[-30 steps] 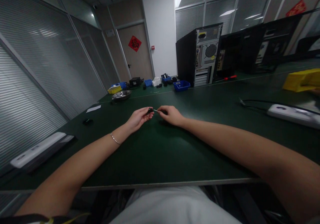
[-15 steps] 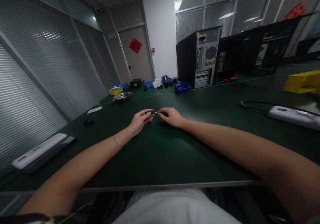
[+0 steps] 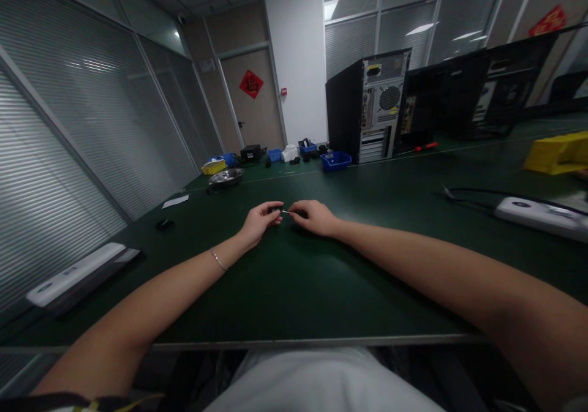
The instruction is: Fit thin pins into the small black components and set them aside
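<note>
My left hand [image 3: 258, 223] is closed, pinching a small black part [image 3: 275, 208] between thumb and fingers just above the green table [image 3: 294, 289]. The part's exact kind is too small to tell. Facing it, my right hand [image 3: 316, 218] is wrapped round the dark handle of a small screwdriver [image 3: 285, 212]. Its thin metal shaft points left and reaches the black part; whether the tip sits in a screw cannot be made out. Most of the handle is hidden by my fingers.
A metal bowl [image 3: 226, 177] and a blue bin [image 3: 335, 160] stand toward the back. Behind them rises a computer tower [image 3: 367, 106]. White power strips lie at left [image 3: 76, 274] and right [image 3: 542, 215]. A small black object [image 3: 164, 224] rests left of my hands.
The view has shifted slightly. My hands stay together, with the black part and screwdriver still held; the shaft's angle has changed a little.
</note>
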`<action>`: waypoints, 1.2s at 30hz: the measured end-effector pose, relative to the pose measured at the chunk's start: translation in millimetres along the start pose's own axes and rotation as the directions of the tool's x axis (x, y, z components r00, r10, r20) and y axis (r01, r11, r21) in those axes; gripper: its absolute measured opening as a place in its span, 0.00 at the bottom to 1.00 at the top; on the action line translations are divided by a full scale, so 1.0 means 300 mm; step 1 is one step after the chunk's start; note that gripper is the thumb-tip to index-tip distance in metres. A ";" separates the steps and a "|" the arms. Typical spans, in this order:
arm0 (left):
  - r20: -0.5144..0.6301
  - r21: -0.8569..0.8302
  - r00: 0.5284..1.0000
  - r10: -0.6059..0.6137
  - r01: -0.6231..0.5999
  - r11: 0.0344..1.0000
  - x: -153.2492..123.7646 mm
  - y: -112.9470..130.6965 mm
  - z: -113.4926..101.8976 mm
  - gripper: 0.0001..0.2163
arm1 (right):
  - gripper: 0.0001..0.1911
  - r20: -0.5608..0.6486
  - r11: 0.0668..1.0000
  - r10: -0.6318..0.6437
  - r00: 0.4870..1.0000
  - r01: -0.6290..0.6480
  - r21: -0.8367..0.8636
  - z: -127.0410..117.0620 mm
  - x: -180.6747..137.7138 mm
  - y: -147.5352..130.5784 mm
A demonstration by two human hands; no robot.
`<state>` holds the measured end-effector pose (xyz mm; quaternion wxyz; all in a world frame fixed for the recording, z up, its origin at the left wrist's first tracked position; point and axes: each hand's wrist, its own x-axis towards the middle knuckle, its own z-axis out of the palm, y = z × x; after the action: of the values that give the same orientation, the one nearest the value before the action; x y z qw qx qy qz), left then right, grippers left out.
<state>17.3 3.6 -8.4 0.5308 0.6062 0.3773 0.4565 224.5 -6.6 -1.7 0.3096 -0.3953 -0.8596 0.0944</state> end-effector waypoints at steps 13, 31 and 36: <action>-0.043 0.027 0.999 0.031 -0.030 0.999 -0.003 0.009 0.010 0.15 | 0.14 -0.030 0.997 0.068 0.997 -0.067 0.045 0.002 0.003 0.003; 0.030 -0.046 1.000 0.002 0.000 0.999 0.001 0.002 0.001 0.13 | 0.14 -0.031 0.998 0.018 0.999 -0.016 0.056 0.006 0.003 0.006; 0.075 -0.114 0.996 -0.054 0.062 0.992 0.006 0.004 -0.011 0.12 | 0.13 -0.022 0.995 -0.014 1.000 0.016 0.095 0.006 0.003 0.010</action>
<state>14.7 6.2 -6.9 0.5913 0.5793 0.3483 0.4400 224.9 -3.7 -4.0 0.3381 -0.3745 -0.8537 0.1288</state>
